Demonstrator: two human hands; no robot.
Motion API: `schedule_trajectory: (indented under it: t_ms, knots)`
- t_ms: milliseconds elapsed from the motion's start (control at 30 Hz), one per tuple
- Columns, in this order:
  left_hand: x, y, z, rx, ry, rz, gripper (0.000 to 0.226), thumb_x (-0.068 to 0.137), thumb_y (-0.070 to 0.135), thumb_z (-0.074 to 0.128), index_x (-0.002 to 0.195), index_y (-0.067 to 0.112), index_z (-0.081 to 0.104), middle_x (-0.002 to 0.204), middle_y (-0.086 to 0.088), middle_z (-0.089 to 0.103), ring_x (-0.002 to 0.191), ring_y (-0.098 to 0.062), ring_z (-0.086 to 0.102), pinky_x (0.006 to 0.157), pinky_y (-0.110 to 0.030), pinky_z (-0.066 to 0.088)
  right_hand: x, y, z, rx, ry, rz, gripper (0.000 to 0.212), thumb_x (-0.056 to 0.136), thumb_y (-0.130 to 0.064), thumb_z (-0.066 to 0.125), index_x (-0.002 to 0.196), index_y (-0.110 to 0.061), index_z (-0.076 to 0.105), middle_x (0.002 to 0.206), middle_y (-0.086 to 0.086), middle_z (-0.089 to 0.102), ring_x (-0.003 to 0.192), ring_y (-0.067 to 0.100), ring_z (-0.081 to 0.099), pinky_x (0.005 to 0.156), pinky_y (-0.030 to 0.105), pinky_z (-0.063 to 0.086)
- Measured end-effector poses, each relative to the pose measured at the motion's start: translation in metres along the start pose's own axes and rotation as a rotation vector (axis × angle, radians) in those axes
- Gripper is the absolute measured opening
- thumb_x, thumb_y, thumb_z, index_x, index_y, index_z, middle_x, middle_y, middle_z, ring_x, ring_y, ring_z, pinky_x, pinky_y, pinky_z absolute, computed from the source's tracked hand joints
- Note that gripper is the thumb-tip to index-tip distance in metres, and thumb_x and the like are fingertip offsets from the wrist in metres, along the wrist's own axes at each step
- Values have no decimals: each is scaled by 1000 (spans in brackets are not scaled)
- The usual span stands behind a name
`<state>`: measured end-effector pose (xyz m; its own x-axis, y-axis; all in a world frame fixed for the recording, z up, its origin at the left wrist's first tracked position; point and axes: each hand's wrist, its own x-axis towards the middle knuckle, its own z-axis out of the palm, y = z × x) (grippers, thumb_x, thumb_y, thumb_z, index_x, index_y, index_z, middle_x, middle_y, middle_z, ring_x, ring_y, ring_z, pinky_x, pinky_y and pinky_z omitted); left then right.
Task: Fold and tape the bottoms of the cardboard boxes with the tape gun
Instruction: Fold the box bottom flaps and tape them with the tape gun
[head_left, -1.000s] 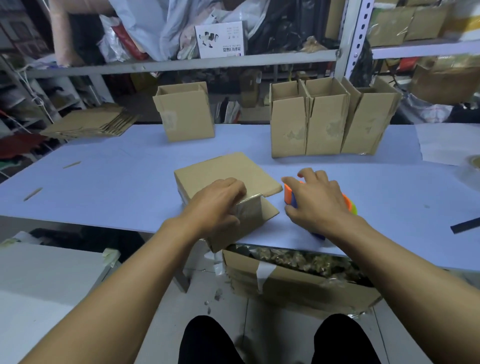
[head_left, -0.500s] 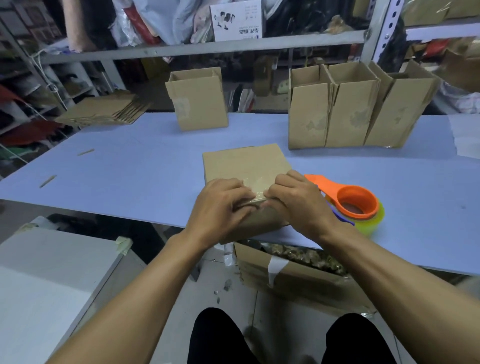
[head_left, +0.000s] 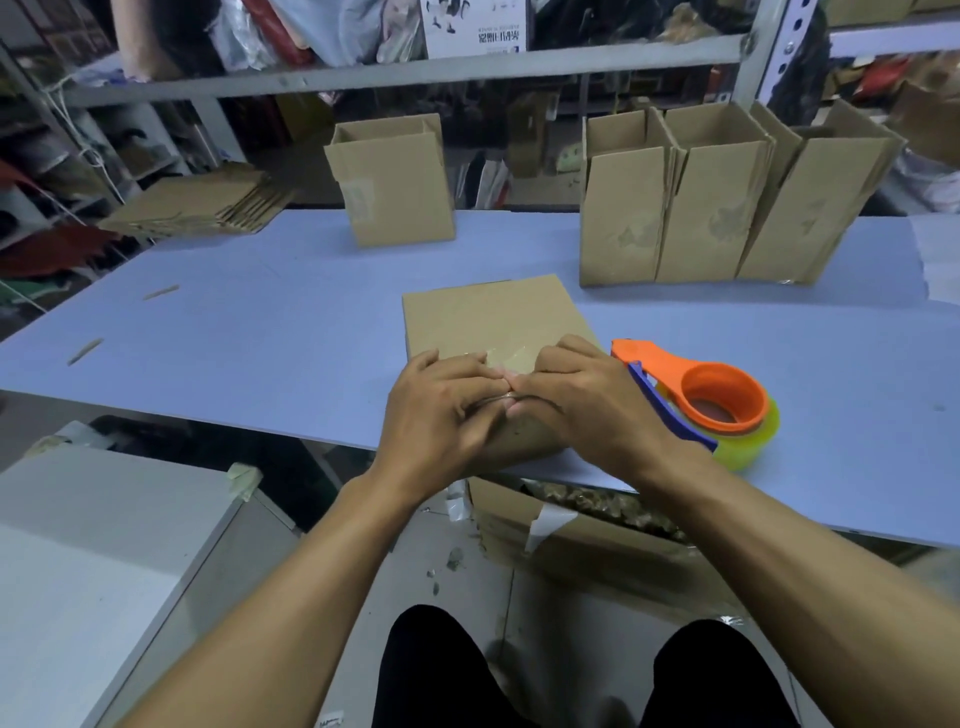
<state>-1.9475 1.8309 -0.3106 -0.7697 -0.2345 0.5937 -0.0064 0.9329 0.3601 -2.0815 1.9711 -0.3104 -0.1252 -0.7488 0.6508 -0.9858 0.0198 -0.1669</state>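
Cardboard box (head_left: 488, 317): lies on its side at the near edge of the blue desk (head_left: 234, 332). Left hand (head_left: 441, 410) and right hand (head_left: 587, 405): fingers flat, pressing clear tape over its near edge, fingertips meeting. Orange tape gun (head_left: 706, 400): on the desk just right of the right fingers. Upright boxes (head_left: 711, 208): beyond.

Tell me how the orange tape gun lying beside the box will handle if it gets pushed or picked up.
The tape gun looks like rigid plastic, so it should stay stiff when lifted. It lies flat on the table on its roll's side, so a push would probably slide it, not roll it. Set on edge, the round roll might roll. It appears light enough for one hand.
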Motion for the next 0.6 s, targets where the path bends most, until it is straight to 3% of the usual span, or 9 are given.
schedule_trajectory:
  t_ms: [67, 233, 300, 433, 600]
  knots:
    - [0, -2, -2, -39, -9, -26, 15, 80, 23, 80, 96, 23, 79, 104, 10, 74, 113, -7, 62, 97, -35, 39, 2, 8, -4, 40, -34, 4, 33, 89, -38, 55, 93, -15, 79, 73, 2, 57, 71, 23, 53, 61, 24, 36]
    - [2, -4, -6, -49, -43, -36, 25, 78, 24, 82, 102, 21, 78, 110, 7, 74, 115, -6, 61, 103, -35, 38, -1, 12, -1, 5, -37, -54, 21, 91, -24, 58, 88, -13, 76, 73, 2, 53, 75, 15, 44, 57, 31, 42]
    - [2, -5, -7, -47, -49, -26, 25, 79, 28, 81, 103, 22, 78, 111, 7, 73, 115, -6, 60, 104, -35, 38, -4, 15, 1, -20, -29, -61, 12, 89, -18, 65, 95, -13, 75, 80, 4, 57, 78, 19, 48, 61, 32, 45]
    - [1, -9, -10, -82, -76, 0, 24, 84, 38, 71, 103, 25, 78, 113, 10, 72, 118, -5, 58, 102, -33, 37, -12, 30, -3, -4, -3, 23, 25, 82, -17, 76, 107, -14, 76, 99, 5, 65, 88, 26, 56, 77, 33, 48]
    - [0, -7, -9, -65, -53, 8, 22, 86, 35, 68, 103, 24, 78, 113, 10, 72, 119, -7, 59, 99, -35, 40, -13, 27, -1, -41, -3, 29, 22, 86, -21, 73, 107, -13, 76, 93, 3, 69, 81, 26, 56, 70, 36, 50]
